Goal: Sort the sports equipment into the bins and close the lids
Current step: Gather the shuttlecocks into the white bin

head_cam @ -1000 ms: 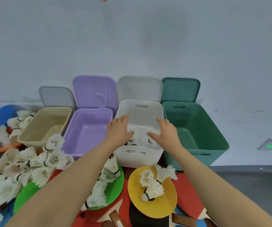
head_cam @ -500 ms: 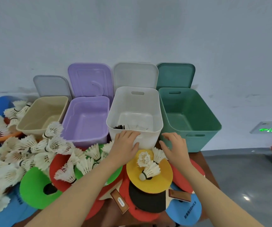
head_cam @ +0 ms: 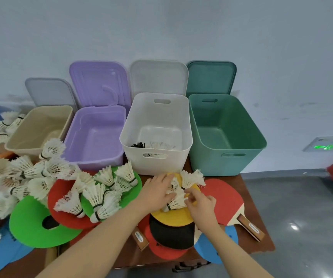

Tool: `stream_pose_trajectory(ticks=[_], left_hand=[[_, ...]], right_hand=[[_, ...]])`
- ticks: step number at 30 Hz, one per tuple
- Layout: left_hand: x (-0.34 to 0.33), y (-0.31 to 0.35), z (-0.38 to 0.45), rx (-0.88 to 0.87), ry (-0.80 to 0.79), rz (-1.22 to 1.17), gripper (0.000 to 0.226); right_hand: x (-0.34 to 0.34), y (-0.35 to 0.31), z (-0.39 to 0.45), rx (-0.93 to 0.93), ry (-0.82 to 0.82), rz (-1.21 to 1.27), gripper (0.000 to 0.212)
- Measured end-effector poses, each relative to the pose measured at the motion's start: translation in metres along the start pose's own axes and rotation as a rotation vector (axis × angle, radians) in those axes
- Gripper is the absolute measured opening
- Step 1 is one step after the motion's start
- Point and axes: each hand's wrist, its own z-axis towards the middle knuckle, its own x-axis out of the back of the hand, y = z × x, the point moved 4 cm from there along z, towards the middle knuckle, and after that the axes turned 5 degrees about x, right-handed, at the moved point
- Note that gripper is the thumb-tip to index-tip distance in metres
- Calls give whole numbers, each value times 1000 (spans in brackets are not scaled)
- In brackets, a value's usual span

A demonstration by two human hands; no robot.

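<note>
While both hands are gathering shuttlecocks (head_cam: 178,199) off the yellow paddle (head_cam: 173,216), the left hand (head_cam: 157,192) is curling over them and the right hand (head_cam: 198,203) is pinching feathers, probably bound for the white bin (head_cam: 157,125) just beyond the fingertips.

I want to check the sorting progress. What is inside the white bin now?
Inside the white bin, several white shuttlecocks and one black shuttlecock lie at the near end of the floor. The near wall hides part of them, so their number is unclear.
</note>
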Motion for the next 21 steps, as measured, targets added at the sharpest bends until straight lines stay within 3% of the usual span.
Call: stream_pose_trajectory(ticks=[8,11,16,21], left_hand=[[-12,3,12,169,82,-63,71],[-17,8,16,156,76,-118,78],[-15,9,17,105,160,-102,61],[6,7,-2,-3,358,-145,58]], right_hand=[[29,24,-13,-8,241,211,30],[36,28,-11,-8,257,186,29],[43,28,-9,14,259,178,29],[52,15,0,103,258,190,27]])
